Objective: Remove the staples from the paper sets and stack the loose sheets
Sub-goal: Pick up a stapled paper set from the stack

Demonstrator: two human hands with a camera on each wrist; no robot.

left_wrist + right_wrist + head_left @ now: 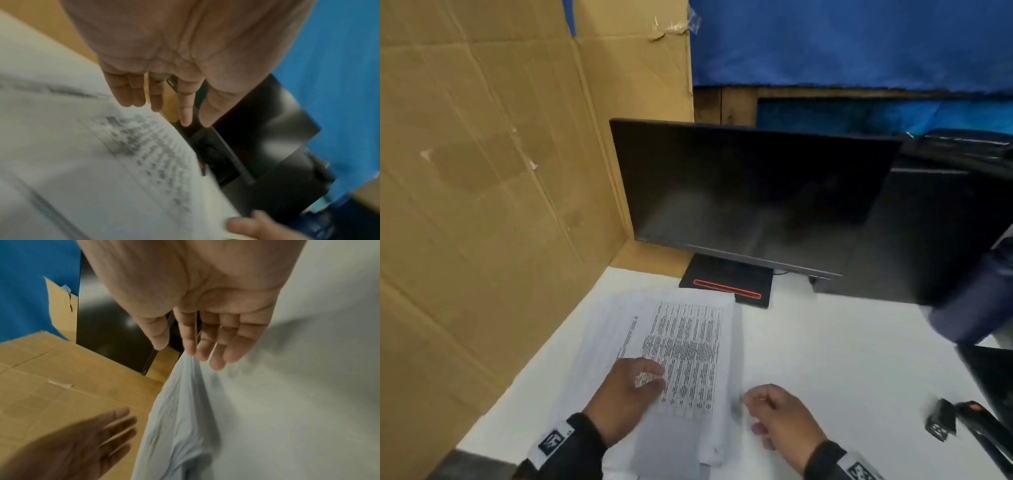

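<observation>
Standing at the far left, the large brown cardboard sheet is walling off the side of the white table. Just beside it, the white printed paper sheets are lying flat on the table in a loose pile, near the front edge, with a table of dark text facing up. The left hand is hovering low over the left part of this pile; its grip is wide and is holding nothing, with the fingers nearly straight in the left wrist view, probably to press the pile so it is not sliding. To the right of the pile, the right hand is also holding nothing, the fingers relaxed and touching the paper edge, perhaps to square the sheets. Whether a staple is remaining there I cannot tell, because the pictures are blurred. Behind the pile the black flat monitor is standing dark. At the far right, the small black staple remover tool is lying on the table, well apart from both hands.
</observation>
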